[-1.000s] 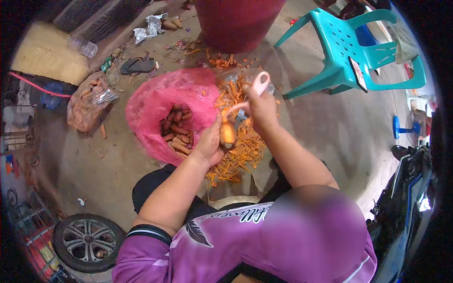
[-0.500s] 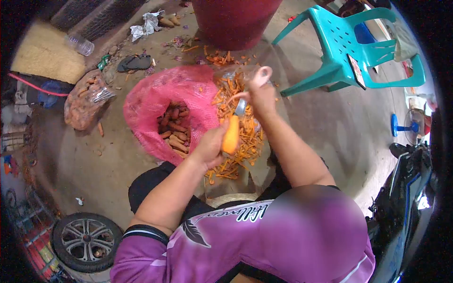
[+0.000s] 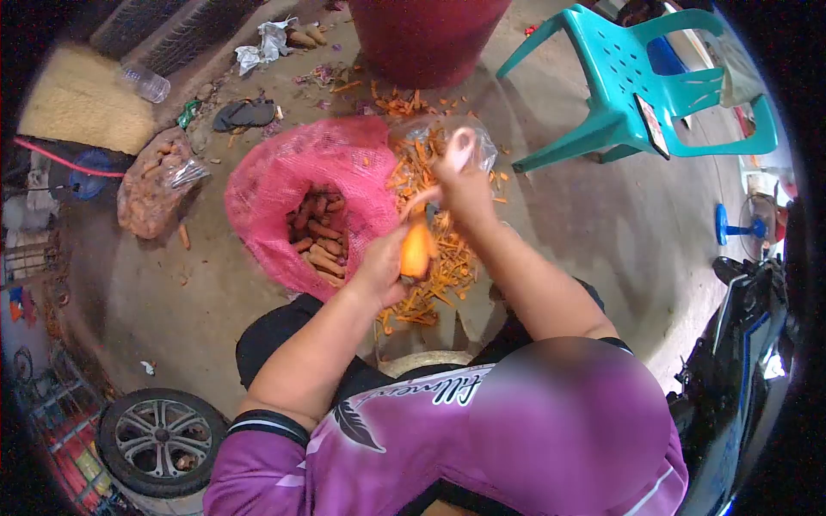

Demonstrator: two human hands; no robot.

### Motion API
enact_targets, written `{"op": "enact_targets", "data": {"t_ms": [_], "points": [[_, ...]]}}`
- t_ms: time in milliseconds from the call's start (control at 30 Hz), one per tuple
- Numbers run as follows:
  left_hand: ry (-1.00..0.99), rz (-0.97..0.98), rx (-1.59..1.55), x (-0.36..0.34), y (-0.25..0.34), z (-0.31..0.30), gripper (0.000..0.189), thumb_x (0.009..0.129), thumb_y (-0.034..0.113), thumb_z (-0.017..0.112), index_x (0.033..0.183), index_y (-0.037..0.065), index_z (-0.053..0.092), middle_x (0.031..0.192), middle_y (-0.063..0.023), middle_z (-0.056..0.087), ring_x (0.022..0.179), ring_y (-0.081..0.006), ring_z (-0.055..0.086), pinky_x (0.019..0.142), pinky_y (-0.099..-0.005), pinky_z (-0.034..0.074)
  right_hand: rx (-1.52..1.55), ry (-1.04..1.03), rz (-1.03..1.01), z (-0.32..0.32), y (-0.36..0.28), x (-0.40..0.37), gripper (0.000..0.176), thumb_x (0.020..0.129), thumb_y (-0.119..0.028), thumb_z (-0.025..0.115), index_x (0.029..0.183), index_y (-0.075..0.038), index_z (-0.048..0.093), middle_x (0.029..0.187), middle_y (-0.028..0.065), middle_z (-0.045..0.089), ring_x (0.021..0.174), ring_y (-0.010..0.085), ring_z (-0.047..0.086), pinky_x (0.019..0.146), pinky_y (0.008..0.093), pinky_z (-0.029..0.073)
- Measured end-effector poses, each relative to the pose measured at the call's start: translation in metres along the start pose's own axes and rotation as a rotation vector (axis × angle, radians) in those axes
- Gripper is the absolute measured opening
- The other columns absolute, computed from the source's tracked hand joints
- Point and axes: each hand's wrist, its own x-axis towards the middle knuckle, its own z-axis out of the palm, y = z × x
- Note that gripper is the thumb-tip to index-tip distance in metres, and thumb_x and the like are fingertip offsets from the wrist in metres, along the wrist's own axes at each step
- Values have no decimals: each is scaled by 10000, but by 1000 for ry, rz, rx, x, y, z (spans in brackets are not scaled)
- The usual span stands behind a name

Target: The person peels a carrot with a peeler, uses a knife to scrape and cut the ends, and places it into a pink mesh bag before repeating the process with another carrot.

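Observation:
An orange peeled root is gripped in my left hand, over a heap of orange strips. My right hand is wrapped round the pale pinkish handle of a tool; its working end is at the root's upper end, partly hidden and blurred. Left of my hands, a pink mesh sack lies open with brown unpeeled roots inside. Clear plastic lies beneath the upper part of the strips.
A dark red tub stands beyond the strips. At the right are a teal plastic chair with a phone-like object on it and a motorcycle. A wheel, a slipper and a filled plastic bag are at the left.
My right hand has moved slightly left and down, bringing the tool onto the root. The tool's metal part, visible before, is now mostly hidden. The root is tilted more upright.

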Motion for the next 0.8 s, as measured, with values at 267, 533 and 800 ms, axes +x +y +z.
{"op": "enact_targets", "data": {"t_ms": [267,533,800], "points": [[10,18,-127,5,11,-5,349,859,401,401,953,83,507,737,-35,546,606,-142,536,529,-278,460,191,-92,97,1,-24,-27,185,724,-185,575,696,-16,503,573,16,462,459,112,447,400,256,347],[-54,73,-61,-2,9,1,385,849,420,422,964,62,508,720,-22,534,584,-117,522,499,-245,435,273,-271,161,4,1,-25,247,711,-233,606,676,7,556,583,46,540,481,111,505,433,256,390],[-139,-23,44,-1,-1,6,392,869,387,387,1016,39,491,717,-80,556,546,-149,525,485,-255,441,369,134,62,-17,1,28,215,717,-206,562,753,0,511,624,43,492,469,124,461,403,260,350]]}}
